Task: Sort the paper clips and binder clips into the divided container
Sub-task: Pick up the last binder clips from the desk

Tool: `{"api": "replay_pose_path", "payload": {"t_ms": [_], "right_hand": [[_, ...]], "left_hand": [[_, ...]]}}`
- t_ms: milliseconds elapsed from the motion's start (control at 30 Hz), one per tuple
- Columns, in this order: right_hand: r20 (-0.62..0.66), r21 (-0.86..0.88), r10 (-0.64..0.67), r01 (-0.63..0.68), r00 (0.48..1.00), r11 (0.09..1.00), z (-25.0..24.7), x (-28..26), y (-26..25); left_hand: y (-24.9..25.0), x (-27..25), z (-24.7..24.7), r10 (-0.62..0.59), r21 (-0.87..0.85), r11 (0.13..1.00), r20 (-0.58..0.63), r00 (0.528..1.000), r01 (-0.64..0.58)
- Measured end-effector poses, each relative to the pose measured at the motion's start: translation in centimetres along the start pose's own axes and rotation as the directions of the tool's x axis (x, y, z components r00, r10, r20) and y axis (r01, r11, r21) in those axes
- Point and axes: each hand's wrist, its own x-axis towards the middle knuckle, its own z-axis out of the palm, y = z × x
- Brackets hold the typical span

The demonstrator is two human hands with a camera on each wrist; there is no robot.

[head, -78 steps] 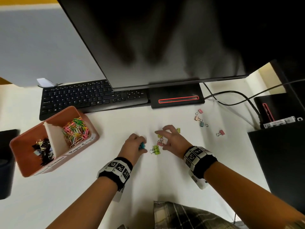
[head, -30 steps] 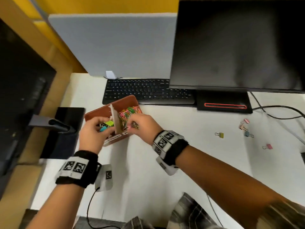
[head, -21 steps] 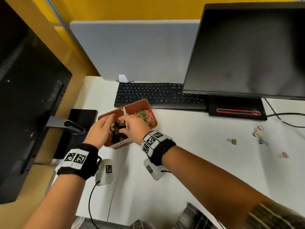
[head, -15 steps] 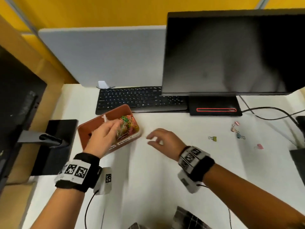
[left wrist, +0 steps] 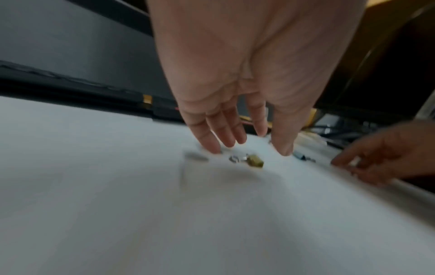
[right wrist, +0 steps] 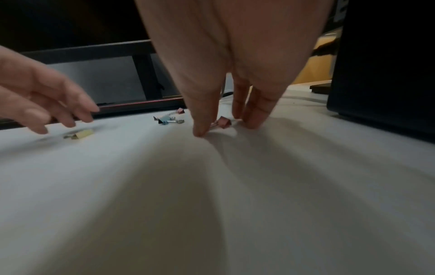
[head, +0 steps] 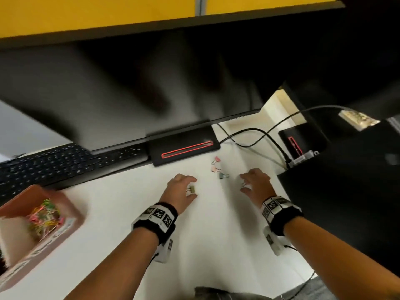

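Observation:
My left hand (head: 191,188) hovers open over a yellow binder clip (head: 192,190) on the white desk; in the left wrist view its straight fingers (left wrist: 212,147) hang just above that clip (left wrist: 255,161) without touching it. My right hand (head: 243,183) has thumb and fingers set down on either side of a pink binder clip (right wrist: 223,121), not visibly pinching it. Between the hands lie two pink clips (head: 216,160) and a blue one (head: 223,175). The divided terracotta container (head: 71,215) sits at the far left, with coloured paper clips (head: 44,219) in its right compartment.
A monitor (head: 151,87) overhangs the desk, its base (head: 184,146) just behind the clips. A black keyboard (head: 65,163) lies behind the container. Cables (head: 259,135) and a black box (head: 346,191) stand close to the right of my right hand.
Both hands have left the container and moved right to the loose binder clips. The left now hovers over the yellow clip; the right straddles a pink one.

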Motion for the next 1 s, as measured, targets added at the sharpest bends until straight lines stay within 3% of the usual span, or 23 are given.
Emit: {"api": "replay_pose_path", "payload": {"t_ms": [100, 333, 500, 600, 700, 833, 1000], "right_hand": [[-0.031, 0.103, -0.073, 0.076, 0.997, 0.992, 0.2, 0.7, 0.4], [0.075, 0.262, -0.174, 0.149, 0.982, 0.954, -0.6, 1.4, -0.7], [0.098, 0.389, -0.213, 0.16, 0.972, 0.907, 0.1, 2.9, -3.1], [0.075, 0.392, -0.233, 0.186, 0.97, 0.901, 0.9, 3.6, -3.9], [0.032, 0.335, -0.268, 0.243, 0.963, 0.91, 1.3, 3.9, -3.7], [-0.012, 0.269, -0.342, 0.332, 0.94, 0.904, 1.4, 3.8, -3.4], [0.005, 0.248, -0.344, 0.332, 0.939, 0.91, 1.8, 4.0, -3.3]], "left_hand": [[0.3, 1.6, 1.7, -0.037, 0.031, 0.999, -0.006, 0.999, 0.038], [0.4, 2.4, 1.7, -0.108, 0.034, 0.993, -0.065, 0.992, 0.11], [3.0, 4.2, 1.3, -0.014, -0.076, 0.997, -0.026, 1.0, 0.012], [4.6, 6.1, 1.7, 0.063, 0.01, 0.998, 0.013, 0.998, -0.063], [5.5, 7.6, 2.3, 0.052, 0.129, 0.99, 0.054, 0.997, -0.059], [5.4, 8.2, 2.7, 0.038, 0.114, 0.993, 0.008, 0.999, -0.039], [4.1, 7.5, 2.7, 0.006, 0.089, 0.996, -0.062, 0.998, -0.001]]}}
